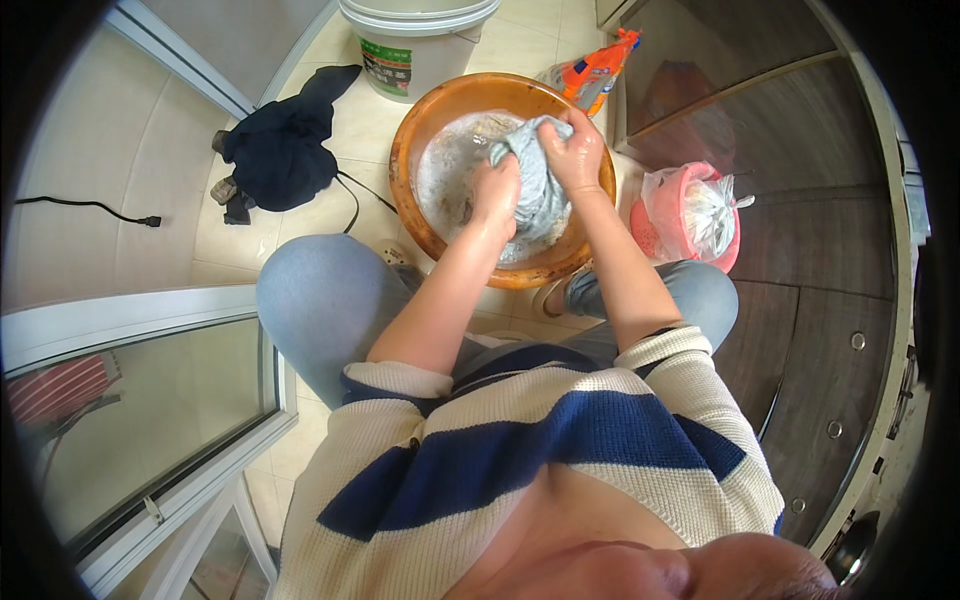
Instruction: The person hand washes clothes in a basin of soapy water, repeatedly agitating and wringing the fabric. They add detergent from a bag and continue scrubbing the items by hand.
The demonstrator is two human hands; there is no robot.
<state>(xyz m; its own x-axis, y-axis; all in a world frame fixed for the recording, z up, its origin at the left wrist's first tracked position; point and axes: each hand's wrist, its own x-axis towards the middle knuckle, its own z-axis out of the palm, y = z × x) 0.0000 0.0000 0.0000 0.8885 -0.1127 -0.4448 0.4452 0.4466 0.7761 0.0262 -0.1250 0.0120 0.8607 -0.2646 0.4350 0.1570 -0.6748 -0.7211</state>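
Observation:
A wet, light grey-blue cloth [541, 190] is bunched between my two hands over a round orange-brown basin [408, 190]. White suds and cloudy water [445, 165] fill the basin, and the cloth's lower part hangs down into them. My left hand [497, 190] is closed on the cloth's near left side, low by the suds. Higher up, at the basin's far right, my right hand [574, 152] grips the cloth's upper end. Wet skin shows on both hands. What lies under the suds is hidden.
Behind the basin stand a white bucket [425, 60] and an orange plastic bag [593, 75]. A pink bin [680, 215] with a plastic liner is at the right, beside dark cabinets [830, 240]. Dark clothing [280, 150] lies on the floor at left, near a black cable [90, 207].

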